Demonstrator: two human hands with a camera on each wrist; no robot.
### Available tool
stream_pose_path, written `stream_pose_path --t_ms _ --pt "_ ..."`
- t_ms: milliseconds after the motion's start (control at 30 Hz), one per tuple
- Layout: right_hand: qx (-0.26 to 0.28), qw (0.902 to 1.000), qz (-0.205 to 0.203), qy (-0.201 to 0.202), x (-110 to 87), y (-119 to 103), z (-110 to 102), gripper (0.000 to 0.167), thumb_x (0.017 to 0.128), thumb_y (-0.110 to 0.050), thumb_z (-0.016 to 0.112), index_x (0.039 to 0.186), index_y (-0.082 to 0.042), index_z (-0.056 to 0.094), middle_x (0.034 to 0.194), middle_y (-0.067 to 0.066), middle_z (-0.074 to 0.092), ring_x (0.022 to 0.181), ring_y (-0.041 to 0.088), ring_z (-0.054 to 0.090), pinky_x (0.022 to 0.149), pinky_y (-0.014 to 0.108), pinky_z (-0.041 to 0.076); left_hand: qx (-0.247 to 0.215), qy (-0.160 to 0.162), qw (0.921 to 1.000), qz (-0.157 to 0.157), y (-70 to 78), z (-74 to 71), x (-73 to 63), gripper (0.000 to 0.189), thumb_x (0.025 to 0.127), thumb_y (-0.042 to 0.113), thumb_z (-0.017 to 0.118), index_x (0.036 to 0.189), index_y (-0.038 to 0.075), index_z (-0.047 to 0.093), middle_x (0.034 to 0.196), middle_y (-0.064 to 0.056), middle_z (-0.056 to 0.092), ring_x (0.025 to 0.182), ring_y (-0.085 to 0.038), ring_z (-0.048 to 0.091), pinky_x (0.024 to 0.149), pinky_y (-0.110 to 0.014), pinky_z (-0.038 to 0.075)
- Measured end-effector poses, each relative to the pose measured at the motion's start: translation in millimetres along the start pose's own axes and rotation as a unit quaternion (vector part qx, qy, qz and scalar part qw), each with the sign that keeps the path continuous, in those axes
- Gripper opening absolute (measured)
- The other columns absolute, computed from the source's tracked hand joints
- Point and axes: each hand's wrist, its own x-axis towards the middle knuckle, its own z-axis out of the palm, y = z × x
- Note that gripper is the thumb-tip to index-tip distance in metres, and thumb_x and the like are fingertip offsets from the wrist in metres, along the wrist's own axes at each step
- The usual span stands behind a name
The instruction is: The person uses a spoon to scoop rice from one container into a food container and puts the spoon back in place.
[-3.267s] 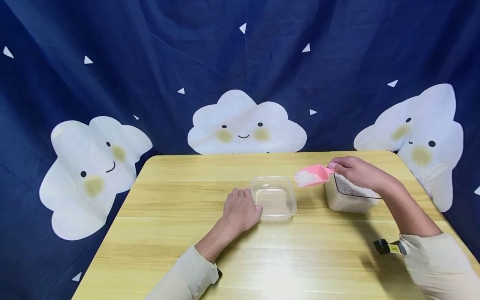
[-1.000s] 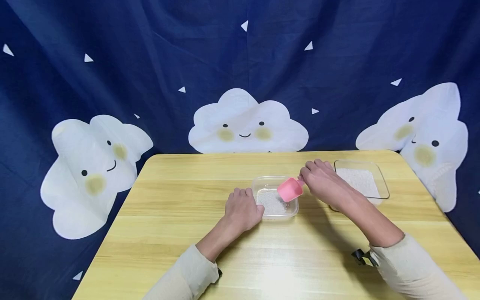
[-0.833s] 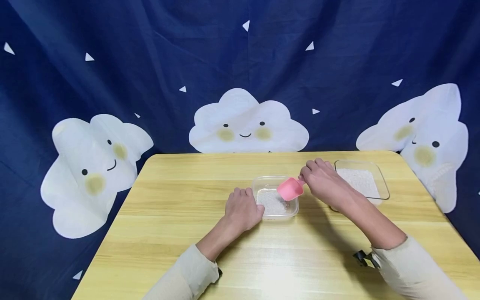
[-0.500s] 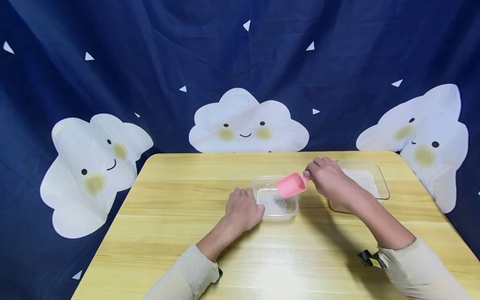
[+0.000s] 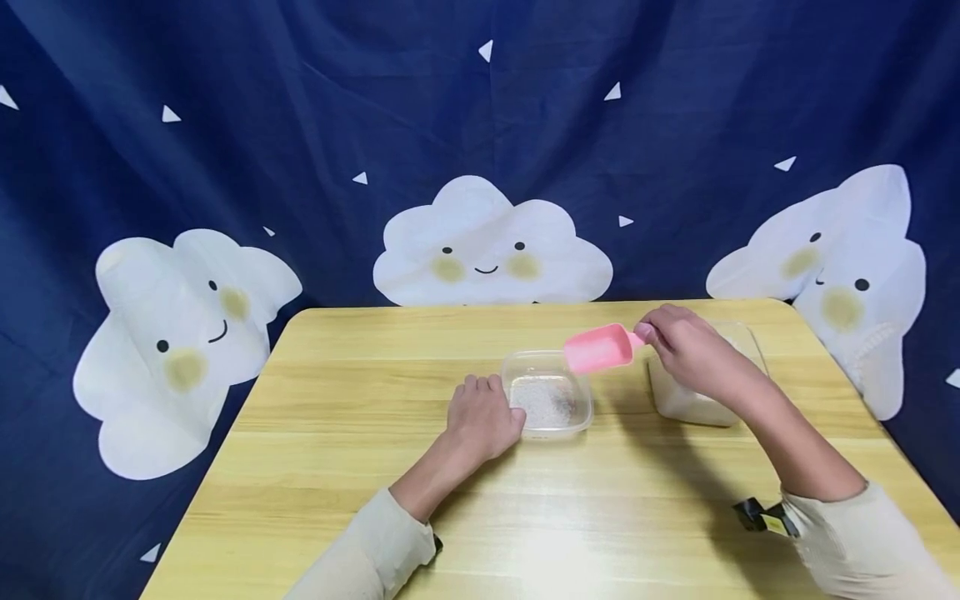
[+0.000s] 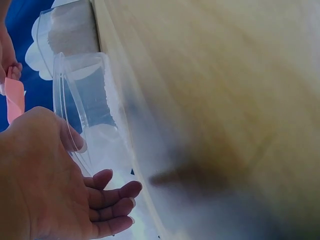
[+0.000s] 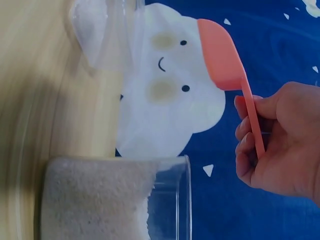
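My left hand [image 5: 483, 418] grips the near left side of a small clear plastic container [image 5: 584, 417], thumb at its wall and fingers loosely curled beside it. A layer of white rice-like grains [image 5: 543, 402] covers the container's bottom. My right hand [image 5: 693, 354] pinches the handle of a pink scoop [image 5: 600, 350], raised between the small container and a larger clear bin [image 5: 670, 392]. In the right wrist view, my fingers [image 7: 245, 145] curl round the handle. The scoop's bowl leans left, over the small container's far right corner in the head view.
More pale grains fill much of the larger bin [image 7: 95, 200], on the right part of the wooden table [image 5: 337, 367]. A dark blue curtain [image 5: 322, 125] printed with smiling clouds hangs behind the table's far edge. My right forearm crosses in front of the bin.
White grains came from the scoop into the small container. The scoop was tipped over it, then my right hand raised it and drew it right, toward the bin. My left hand stayed put.
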Motion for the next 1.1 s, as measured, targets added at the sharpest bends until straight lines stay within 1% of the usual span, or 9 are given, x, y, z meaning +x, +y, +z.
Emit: stream_pose_path --t_ms 133,233,367,500,567,667,800,1033,1100 --pt "0.003 0.9998 0.01 0.016 -3.5 7 -7 0.017 0.105 -0.008 0.055 0.099 0.003 0.068 0.098 0.019 0.07 0.097 0.035 0.066 0.09 0.055 0.052 -0.003 0.002 1.0 0.0 -1.8 -1.1 -0.2 0.049 0.095 0.04 0.042 0.115 -0.002 0.055 0.101 -0.013 0.062 0.095 -0.028 0.05 0.09 -0.039 0.044" --pt "-0.004 0.9995 0.019 0.025 -7.5 13 -11 0.016 0.104 -0.006 0.055 0.1 0.003 0.067 0.1 0.019 0.07 0.097 0.035 0.065 0.089 0.055 0.051 -0.005 0.002 1.0 0.001 -2.5 -1.3 -1.1 0.048 0.094 0.04 0.041 0.113 -0.002 0.055 0.1 -0.013 0.061 0.095 -0.029 0.05 0.089 -0.039 0.044" --pt "-0.012 0.9991 0.027 0.03 -12.9 22 -16 0.015 0.104 -0.005 0.055 0.1 0.002 0.068 0.097 0.016 0.069 0.091 0.03 0.062 0.082 0.049 0.049 -0.009 0.001 1.0 0.001 -2.3 -0.7 -2.8 0.045 0.093 0.039 0.041 0.11 0.0 0.055 0.096 -0.012 0.059 0.092 -0.028 0.049 0.086 -0.038 0.043" --pt "-0.023 0.9987 0.033 0.031 -18.1 29 -20 0.016 0.105 -0.006 0.055 0.101 0.0 0.069 0.093 0.011 0.067 0.086 0.024 0.057 0.076 0.04 0.045 -0.01 0.0 0.9999 0.003 -1.2 -0.6 -3.2 0.046 0.094 0.04 0.041 0.11 0.0 0.055 0.098 -0.012 0.06 0.093 -0.028 0.049 0.087 -0.038 0.043" --pt "-0.025 0.9985 0.038 0.03 -20.0 32 -22 0.017 0.105 -0.007 0.054 0.102 0.0 0.068 0.092 0.01 0.064 0.085 0.023 0.055 0.075 0.039 0.044 -0.008 -0.001 1.0 0.003 -0.5 -0.7 -2.8 0.046 0.094 0.041 0.041 0.111 0.0 0.055 0.099 -0.012 0.061 0.093 -0.028 0.049 0.087 -0.038 0.044" --pt "-0.027 0.9979 0.048 0.033 -21.6 37 -24 0.019 0.107 -0.009 0.052 0.103 0.001 0.068 0.091 0.011 0.063 0.085 0.024 0.054 0.075 0.039 0.043 -0.001 -0.003 1.0 0.003 -0.7 -0.1 -1.4 0.044 0.095 0.041 0.041 0.109 0.001 0.054 0.098 -0.012 0.06 0.093 -0.028 0.049 0.087 -0.038 0.044" --pt "-0.027 0.9972 0.058 0.04 -23.8 43 -25 0.02 0.107 -0.011 0.052 0.102 0.001 0.067 0.091 0.013 0.062 0.085 0.025 0.054 0.075 0.037 0.041 -0.001 -0.001 1.0 0.003 -1.7 -0.3 -0.4 0.04 0.094 0.04 0.041 0.105 0.002 0.053 0.095 -0.011 0.058 0.09 -0.027 0.048 0.084 -0.037 0.043" --pt "-0.029 0.9959 0.07 0.05 -30.6 53 -25 0.023 0.108 -0.013 0.051 0.1 0.002 0.067 0.093 0.016 0.064 0.084 0.029 0.056 0.074 0.041 0.043 -0.013 0.003 0.9999 0.004 -2.5 0.3 -0.4 0.04 0.094 0.039 0.041 0.104 0.002 0.053 0.093 -0.011 0.057 0.089 -0.027 0.047 0.083 -0.036 0.042" --pt "-0.033 0.9954 0.072 0.055 -33.6 57 -26 0.022 0.107 -0.012 0.053 0.099 0.002 0.068 0.092 0.016 0.065 0.084 0.029 0.057 0.073 0.04 0.042 -0.013 0.004 0.9999 0.003 -2.4 0.9 -0.1 0.041 0.094 0.039 0.041 0.105 0.002 0.053 0.094 -0.011 0.058 0.089 -0.027 0.047 0.083 -0.036 0.042"
